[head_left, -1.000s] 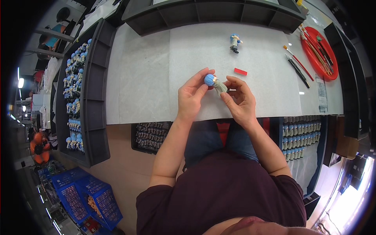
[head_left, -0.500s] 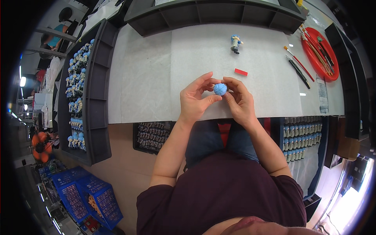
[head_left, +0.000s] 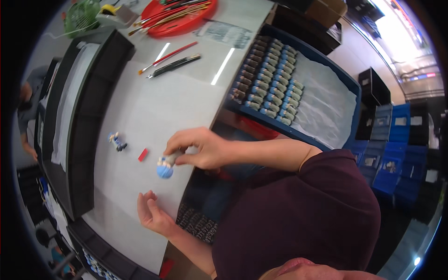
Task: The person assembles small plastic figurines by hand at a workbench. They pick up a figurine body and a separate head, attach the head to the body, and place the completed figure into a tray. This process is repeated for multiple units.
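My right hand (head_left: 198,145) pinches a small figurine (head_left: 164,169) between thumb and fingers, its light blue ribbed cap tipped downward over the table's near edge. My left hand (head_left: 155,215) is apart from it, palm up, with loosely curled fingers and nothing in them. On the grey-white table (head_left: 135,107), a red block (head_left: 143,155) lies close to the held figurine. A second blue-capped figurine (head_left: 117,141) lies beyond the block.
A blue tray (head_left: 322,98) holding rows of figurines on a white sheet is beside the table. A paintbrush (head_left: 169,57), a black pen-like tool (head_left: 173,66) and a red dish (head_left: 179,21) of brushes lie on the table. A dark grey tray (head_left: 84,121) borders its far side.
My view has turned to the right, bringing the blue tray fully into sight. The figurine, between both hands before, is now in my right hand alone; my left hand has let go.
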Available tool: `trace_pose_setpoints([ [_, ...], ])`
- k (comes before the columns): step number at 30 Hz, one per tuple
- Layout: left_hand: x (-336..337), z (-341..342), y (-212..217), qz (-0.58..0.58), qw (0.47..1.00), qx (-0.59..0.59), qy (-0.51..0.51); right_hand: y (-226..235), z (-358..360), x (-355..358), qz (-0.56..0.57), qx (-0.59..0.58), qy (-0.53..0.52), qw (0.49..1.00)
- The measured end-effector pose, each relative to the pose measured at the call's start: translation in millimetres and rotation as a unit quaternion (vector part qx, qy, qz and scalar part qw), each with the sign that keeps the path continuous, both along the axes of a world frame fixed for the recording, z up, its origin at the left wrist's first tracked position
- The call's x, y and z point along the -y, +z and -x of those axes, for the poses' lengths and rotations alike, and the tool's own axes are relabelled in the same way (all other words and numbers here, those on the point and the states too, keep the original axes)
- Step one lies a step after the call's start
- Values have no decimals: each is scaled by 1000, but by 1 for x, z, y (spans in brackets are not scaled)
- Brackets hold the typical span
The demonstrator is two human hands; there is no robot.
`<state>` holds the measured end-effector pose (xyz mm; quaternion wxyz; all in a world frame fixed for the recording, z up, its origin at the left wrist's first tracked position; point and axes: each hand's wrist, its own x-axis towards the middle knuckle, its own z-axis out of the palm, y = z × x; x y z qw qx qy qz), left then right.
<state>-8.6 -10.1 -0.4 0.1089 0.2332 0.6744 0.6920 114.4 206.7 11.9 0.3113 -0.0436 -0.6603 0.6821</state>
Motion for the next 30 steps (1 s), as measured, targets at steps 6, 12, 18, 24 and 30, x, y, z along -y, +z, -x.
trace_pose_setpoints([
  [6,-3,-1,1,73,997,8,14,-51,-142,-143,-1,94,-474,876],
  [12,-14,-6,10,136,991,19,4,-162,-292,-214,-146,376,-671,622],
  [18,-19,-10,24,186,983,-6,-9,-204,-301,-223,-175,459,-609,622],
  [24,-36,13,40,157,985,-61,-18,-229,-337,-235,-177,526,-527,644],
  [30,-65,82,51,183,974,-92,102,-169,-279,-234,-204,363,-577,703],
])
